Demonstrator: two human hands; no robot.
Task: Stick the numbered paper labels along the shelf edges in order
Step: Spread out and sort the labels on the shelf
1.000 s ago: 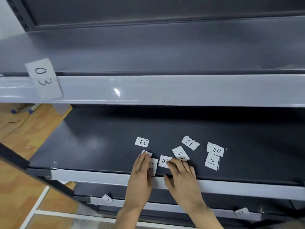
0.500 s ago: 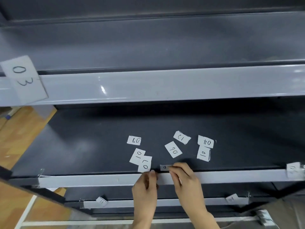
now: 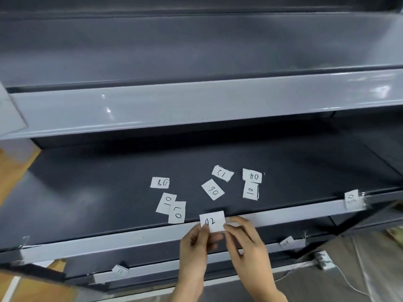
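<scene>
Both hands hold up a white paper label marked 02 [image 3: 212, 220] in front of the middle shelf's grey front edge [image 3: 130, 240]. My left hand [image 3: 196, 247] pinches its lower left corner; my right hand [image 3: 246, 240] pinches its right side. Several loose labels lie on the dark shelf behind: 08 [image 3: 160, 183], two overlapping ones [image 3: 172, 207], 06 [image 3: 212, 189], 12 [image 3: 222, 173], 04 [image 3: 251, 175] and 01 [image 3: 250, 191].
A label [image 3: 352, 199] is stuck at the right end of this shelf edge. Lower shelf edges carry label 11 [image 3: 120, 270] and another [image 3: 286, 243]. The upper shelf edge [image 3: 196, 105] has a label corner at far left [image 3: 8, 114]. Wooden floor lies left.
The 02 label has come off the shelf surface and is now raised upright between both hands. The view has shifted right, pushing the 03 label almost out of frame.
</scene>
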